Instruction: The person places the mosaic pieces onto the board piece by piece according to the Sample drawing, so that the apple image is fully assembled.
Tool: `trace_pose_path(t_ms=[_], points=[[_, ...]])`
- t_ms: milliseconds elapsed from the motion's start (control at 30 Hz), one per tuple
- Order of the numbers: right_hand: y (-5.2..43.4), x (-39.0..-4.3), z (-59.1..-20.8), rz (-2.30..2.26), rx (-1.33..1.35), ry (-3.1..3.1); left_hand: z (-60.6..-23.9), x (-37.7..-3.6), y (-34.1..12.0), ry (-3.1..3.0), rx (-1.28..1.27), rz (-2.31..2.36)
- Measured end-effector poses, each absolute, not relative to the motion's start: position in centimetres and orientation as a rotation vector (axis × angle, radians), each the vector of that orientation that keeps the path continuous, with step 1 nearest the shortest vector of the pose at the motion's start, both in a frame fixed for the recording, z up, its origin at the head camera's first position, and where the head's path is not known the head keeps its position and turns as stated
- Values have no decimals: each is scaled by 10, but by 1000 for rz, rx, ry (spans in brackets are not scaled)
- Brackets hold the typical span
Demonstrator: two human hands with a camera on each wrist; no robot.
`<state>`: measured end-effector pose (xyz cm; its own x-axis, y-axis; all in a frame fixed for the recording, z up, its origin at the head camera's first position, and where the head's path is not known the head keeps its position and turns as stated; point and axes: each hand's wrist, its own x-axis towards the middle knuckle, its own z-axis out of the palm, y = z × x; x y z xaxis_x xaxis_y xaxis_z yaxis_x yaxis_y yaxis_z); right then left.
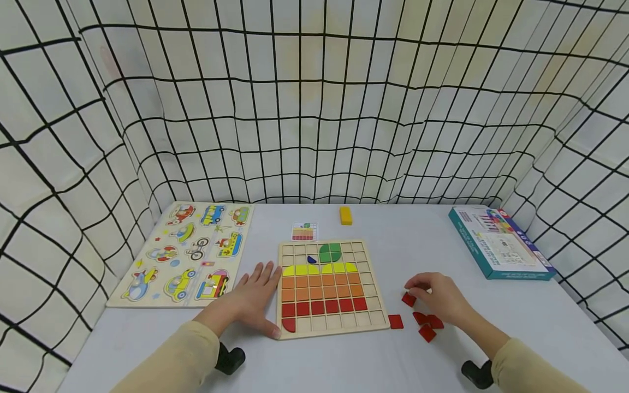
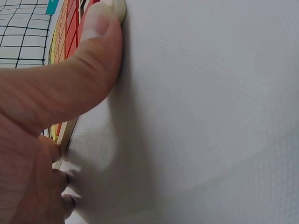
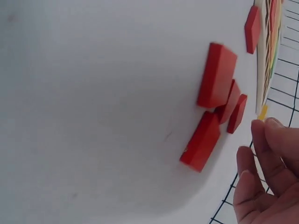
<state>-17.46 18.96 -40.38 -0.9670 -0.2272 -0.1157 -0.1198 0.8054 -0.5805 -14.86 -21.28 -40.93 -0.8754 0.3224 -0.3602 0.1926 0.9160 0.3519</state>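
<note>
My left hand (image 1: 256,295) lies with fingers spread along the left side of a wooden grid board (image 1: 334,326). Its thumb (image 2: 96,51) rests at the near left corner. Rows of yellow, orange and red pieces fill part of the grid, with a green shape and a small blue piece above. A red quarter-circle (image 1: 289,325) sits in the lower left cell. My right hand (image 1: 439,297) hovers over loose red pieces (image 3: 217,74), thumb and forefinger close together, nothing visible between them. One red tile (image 1: 409,298) lies just under its fingertips; another red tile (image 1: 396,321) is beside the board.
To the left lies a vehicle picture puzzle board (image 1: 167,256). Behind the grid are a small pattern card (image 1: 304,231) and a yellow block (image 1: 346,215). A teal-edged box (image 1: 501,243) is at the back right. Black netting (image 1: 314,119) walls the table (image 1: 339,365).
</note>
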Motion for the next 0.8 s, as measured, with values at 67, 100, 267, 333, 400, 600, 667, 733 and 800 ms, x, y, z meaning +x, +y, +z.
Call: trace_pose_path(t_ms=[67, 100, 267, 333, 400, 600, 667, 733, 800], points=[[194, -175, -406, -856, -245, 2808, -410, -149, -213, 2661, 374, 425], [195, -175, -407, -844, -225, 2801, -410, -149, -213, 2662, 375, 424], [195, -176, -413, -781, -218, 2803, -411, -149, -213, 2664, 375, 429], [192, -175, -413, -758, -253, 2806, -411, -150, -213, 2665, 376, 430], [190, -172, -413, -745, -307, 2785, -412, -150, -213, 2666, 377, 431], [183, -165, -415, -715, -501, 2711, -412, -151, -214, 2667, 375, 426], [182, -164, -416, -709, -551, 2706, -411, -151, -214, 2666, 378, 428], [182, -162, -417, -705, -567, 2706, -411, -150, -213, 2665, 377, 430], [181, -161, -416, -713, -562, 2686, -410, -150, -213, 2663, 375, 430]])
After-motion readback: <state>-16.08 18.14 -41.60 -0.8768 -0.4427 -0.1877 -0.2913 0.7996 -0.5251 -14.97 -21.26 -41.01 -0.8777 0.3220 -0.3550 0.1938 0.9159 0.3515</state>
